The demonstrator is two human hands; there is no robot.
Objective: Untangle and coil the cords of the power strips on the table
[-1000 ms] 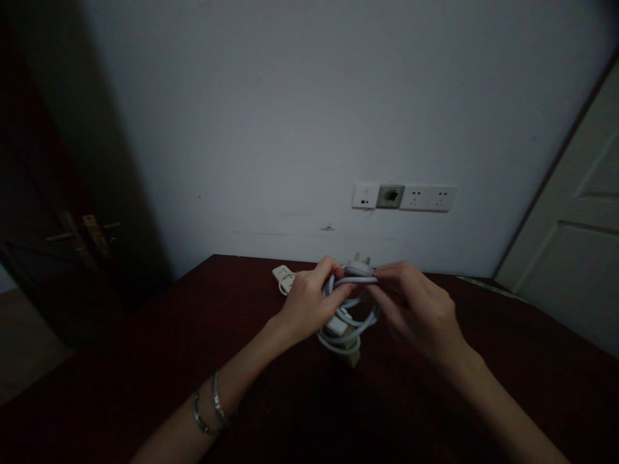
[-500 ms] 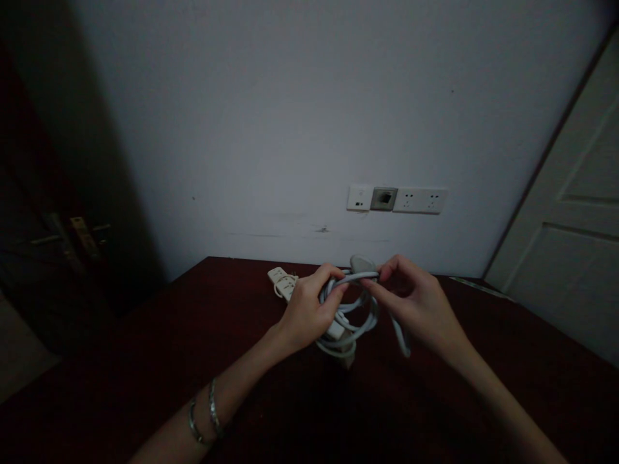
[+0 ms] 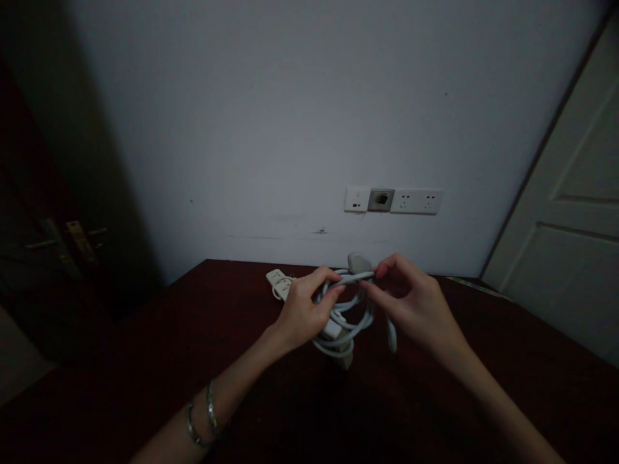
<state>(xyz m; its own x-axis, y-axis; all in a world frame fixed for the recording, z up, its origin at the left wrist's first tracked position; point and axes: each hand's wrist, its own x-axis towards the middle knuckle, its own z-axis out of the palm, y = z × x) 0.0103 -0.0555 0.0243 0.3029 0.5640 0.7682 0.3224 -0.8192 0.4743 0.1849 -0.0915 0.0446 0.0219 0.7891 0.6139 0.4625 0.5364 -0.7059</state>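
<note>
A coiled white cable (image 3: 352, 327) of a power strip hangs between my two hands above a dark red table (image 3: 145, 361). My left hand (image 3: 304, 310) is closed around the left side of the coil. My right hand (image 3: 416, 306) pinches the cable just below its grey plug (image 3: 360, 262), which sticks up at the top. A loose stretch of cable (image 3: 391, 335) hangs down under my right hand. The white strip body (image 3: 338, 332) shows inside the coil.
A second white power strip (image 3: 277, 282) lies on the table behind my left hand. Wall sockets (image 3: 393, 200) sit in the white wall above. A dark door with a brass handle (image 3: 72, 241) is at the left, a white door (image 3: 570, 212) at the right.
My right hand has pulled a stretch of cable loose, which now hangs below it. The plug sits slightly higher. The view has shifted a little.
</note>
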